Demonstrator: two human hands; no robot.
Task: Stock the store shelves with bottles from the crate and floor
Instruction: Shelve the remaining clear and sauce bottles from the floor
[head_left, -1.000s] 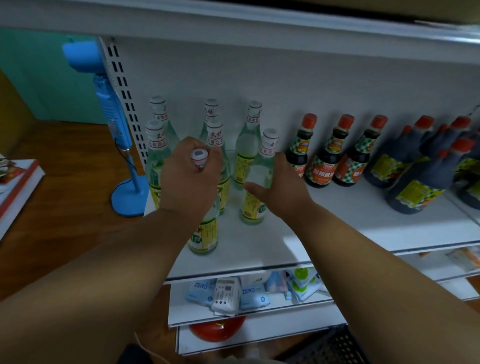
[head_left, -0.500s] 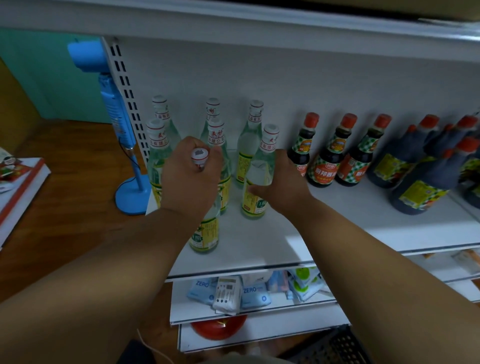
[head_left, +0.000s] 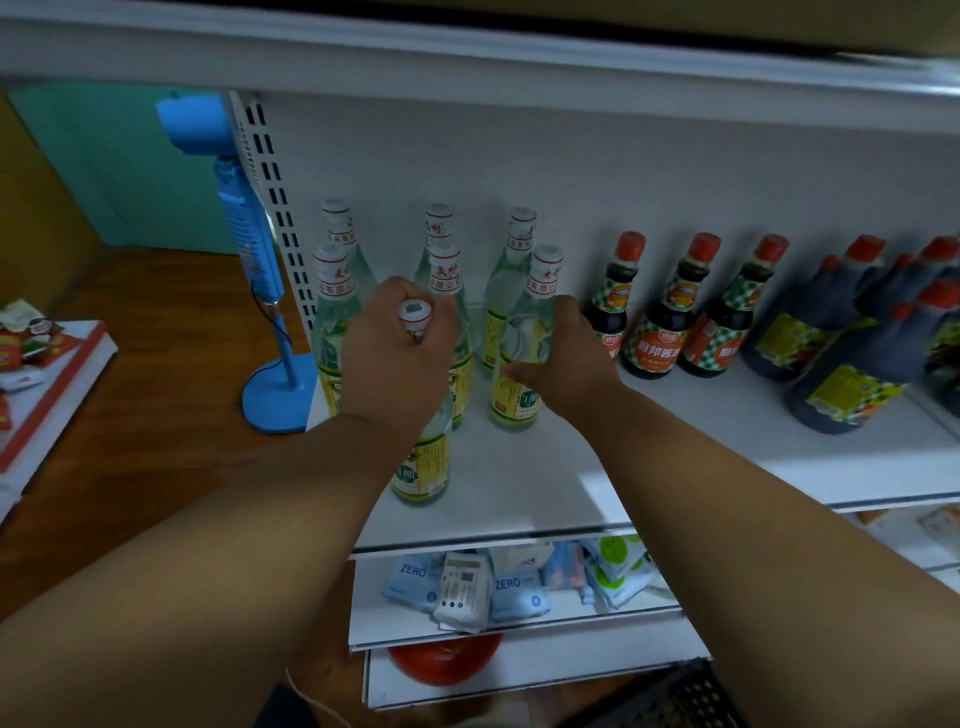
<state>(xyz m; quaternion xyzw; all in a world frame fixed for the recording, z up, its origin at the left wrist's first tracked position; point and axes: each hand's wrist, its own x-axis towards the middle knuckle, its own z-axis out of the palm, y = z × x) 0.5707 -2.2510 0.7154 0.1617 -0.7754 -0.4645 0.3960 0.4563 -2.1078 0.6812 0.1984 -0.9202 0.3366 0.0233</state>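
On the white shelf (head_left: 519, 499) stand several clear bottles with yellow-green labels and white caps. My left hand (head_left: 395, 358) grips the neck of the front clear bottle (head_left: 423, 467), which stands upright near the shelf's front edge; its cap shows between my fingers. My right hand (head_left: 566, 358) wraps around the body of another clear bottle (head_left: 524, 343), upright one row further back on the right. More clear bottles (head_left: 337, 249) stand behind in rows.
Dark sauce bottles with red caps (head_left: 660, 317) and big dark jugs (head_left: 852, 364) fill the shelf's right. A blue stand fan (head_left: 249, 244) is left of the shelf. The lower shelf holds packets (head_left: 462, 587). A black crate corner (head_left: 670, 696) shows at the bottom.
My right hand has slid its bottle slightly left and back toward the group. My left hand keeps its hold on the front bottle's neck, nearly still.
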